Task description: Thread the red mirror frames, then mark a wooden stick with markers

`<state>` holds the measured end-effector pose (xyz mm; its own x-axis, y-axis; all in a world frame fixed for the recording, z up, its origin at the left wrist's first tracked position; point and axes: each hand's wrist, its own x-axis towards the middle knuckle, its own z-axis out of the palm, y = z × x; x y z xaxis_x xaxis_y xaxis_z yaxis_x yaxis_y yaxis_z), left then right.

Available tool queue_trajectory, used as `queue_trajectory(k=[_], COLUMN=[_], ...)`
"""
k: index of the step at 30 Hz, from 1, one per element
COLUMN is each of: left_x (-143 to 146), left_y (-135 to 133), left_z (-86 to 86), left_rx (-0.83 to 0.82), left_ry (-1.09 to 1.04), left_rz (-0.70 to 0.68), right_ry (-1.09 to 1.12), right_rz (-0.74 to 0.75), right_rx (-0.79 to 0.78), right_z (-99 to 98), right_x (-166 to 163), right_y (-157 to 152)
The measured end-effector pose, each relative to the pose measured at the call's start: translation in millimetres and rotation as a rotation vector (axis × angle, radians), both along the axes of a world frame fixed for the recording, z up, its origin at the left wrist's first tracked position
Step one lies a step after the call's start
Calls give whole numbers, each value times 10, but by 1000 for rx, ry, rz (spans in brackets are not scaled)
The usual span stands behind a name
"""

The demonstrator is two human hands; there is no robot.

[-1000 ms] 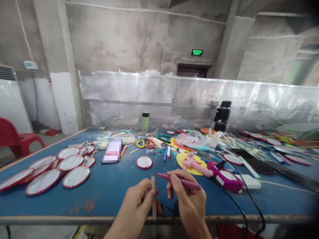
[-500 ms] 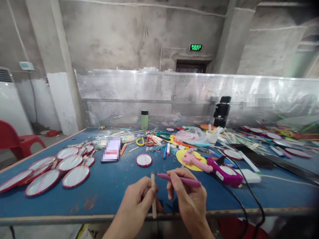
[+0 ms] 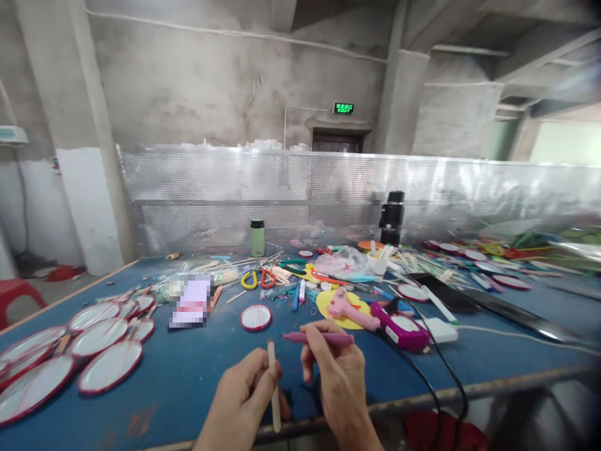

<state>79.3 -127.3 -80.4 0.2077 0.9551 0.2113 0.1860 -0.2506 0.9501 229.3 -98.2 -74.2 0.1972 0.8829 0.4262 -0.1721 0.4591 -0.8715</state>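
Note:
Between the thumb and fingers of my left hand (image 3: 246,391) is a pale wooden craft stick (image 3: 275,401), held nearly upright with a darker tip at its top. My right hand (image 3: 335,379) grips a pink marker pen (image 3: 323,338) like a writing tool, its tip pointing left. The pen tip is close to the stick's upper end but apart from it. Just beyond the hands, a small round white disc with a red rim (image 3: 256,317) lies on the blue table (image 3: 188,382).
Several larger red-rimmed discs (image 3: 110,366) lie at left, beside a phone (image 3: 191,300). A pink glue gun (image 3: 352,311) rests on a yellow disc, near a purple device (image 3: 399,326) with black cables. Behind stand a green bottle (image 3: 257,238) and a black flask (image 3: 392,219).
The camera view has turned right and up, so the scene shifts left and down. Both hands keep their hold on the stick and the pen, with little relative movement.

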Motion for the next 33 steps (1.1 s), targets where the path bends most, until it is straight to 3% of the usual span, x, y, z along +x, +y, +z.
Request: queue_trajectory(k=[10,16,25,33], left_x=[-49,-48,-63,-53], left_y=[-12,-60,-16,-10], left_z=[-12,35,-50,-10], left_rx=[64,-52,52,-11], left_ry=[130,98,104,114], left_rz=[91,28,107,39], right_ry=[-21,-29,-42,-7], right_rz=[22,28,41,40], right_rx=[6,21,31,31], right_z=[-55,-69,-70,-43], right_x=[-15,-7,-16,-28], right_y=[0,-29,-32,-43])
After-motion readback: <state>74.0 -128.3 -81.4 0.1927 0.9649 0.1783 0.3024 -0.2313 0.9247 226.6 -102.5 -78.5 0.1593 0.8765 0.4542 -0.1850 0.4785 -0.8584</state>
